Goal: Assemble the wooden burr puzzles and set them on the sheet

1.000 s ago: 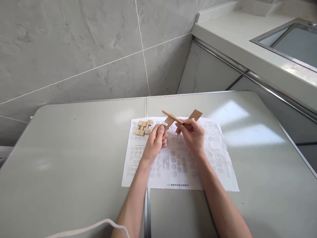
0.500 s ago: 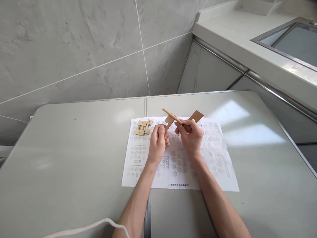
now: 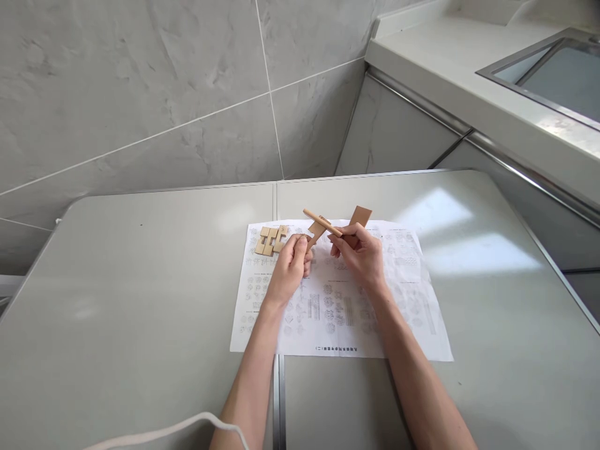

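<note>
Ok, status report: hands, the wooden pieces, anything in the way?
Left hand shut on notched piece. Right hand shut on stick and flat piece. Spare pieces sit left, apart, on the printed sheet.

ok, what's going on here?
A person is working bare-handed with wooden parts. The left hand pinches a short wooden piece. The right hand holds a thin stick and a flat bar, which cross that piece just above a printed sheet on the grey table. A cluster of wooden blocks lies on the sheet's far left corner.
</note>
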`<move>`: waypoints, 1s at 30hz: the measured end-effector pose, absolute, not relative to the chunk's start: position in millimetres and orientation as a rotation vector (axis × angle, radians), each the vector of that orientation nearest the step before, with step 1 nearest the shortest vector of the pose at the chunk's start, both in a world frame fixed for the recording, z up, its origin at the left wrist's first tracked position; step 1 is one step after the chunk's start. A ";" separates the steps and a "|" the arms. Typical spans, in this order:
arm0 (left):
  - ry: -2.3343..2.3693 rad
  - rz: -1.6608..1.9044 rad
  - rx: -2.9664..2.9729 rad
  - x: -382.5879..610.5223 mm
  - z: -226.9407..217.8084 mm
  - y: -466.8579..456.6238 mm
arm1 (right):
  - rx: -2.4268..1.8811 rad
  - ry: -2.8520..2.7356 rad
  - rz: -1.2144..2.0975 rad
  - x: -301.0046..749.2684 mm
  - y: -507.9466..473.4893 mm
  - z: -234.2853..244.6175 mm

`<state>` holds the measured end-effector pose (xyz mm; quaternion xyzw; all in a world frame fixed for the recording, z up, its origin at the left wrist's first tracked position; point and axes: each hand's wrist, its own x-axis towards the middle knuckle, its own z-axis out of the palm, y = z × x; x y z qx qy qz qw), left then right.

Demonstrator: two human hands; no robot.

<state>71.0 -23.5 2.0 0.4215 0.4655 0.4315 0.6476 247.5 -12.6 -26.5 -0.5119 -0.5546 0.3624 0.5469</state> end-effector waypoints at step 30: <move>1.105 1.026 0.898 83.2 -2.3 -20.7 | -1.246 -1.443 0.886 234.2 -18.7 -23.1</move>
